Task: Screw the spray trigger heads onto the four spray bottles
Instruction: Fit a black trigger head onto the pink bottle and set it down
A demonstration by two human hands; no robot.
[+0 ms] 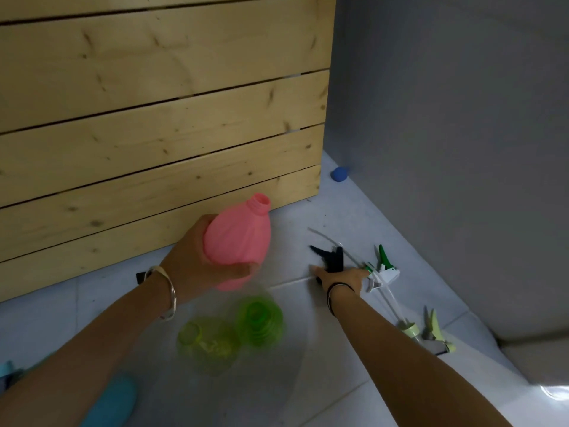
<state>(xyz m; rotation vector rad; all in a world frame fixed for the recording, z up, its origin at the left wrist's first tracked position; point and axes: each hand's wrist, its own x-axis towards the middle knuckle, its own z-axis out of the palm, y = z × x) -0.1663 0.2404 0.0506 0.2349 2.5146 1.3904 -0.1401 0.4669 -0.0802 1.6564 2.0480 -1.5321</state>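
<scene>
Head view: left hand wrapped around the belly of a pink ribbed plastic spray bottle, fingers clamped on it, bottle held off the pale tiled floor in front of a slatted pine wooden panel, open threaded neck tilted up and away. Right hand reaching down onto a black spray trigger head lying on the floor, fingers touching it; whether closed on it or only resting, cannot tell.

Just beside that hand, a white and dark-green trigger head, its clear dip tube trailing close. Nearer the right forearm, a pale-green trigger head. Below the pink bottle, two translucent green bottles, blurred. At lower left, a light-blue bottle, partly cut off.

Likely risks:
- snagging the neighbouring dip tube while lifting the black head, dragging the white one along
- thin tube missing the tilted neck
- cross-threading if started skewed
- soft bottle wall buckling under a hard squeeze
</scene>
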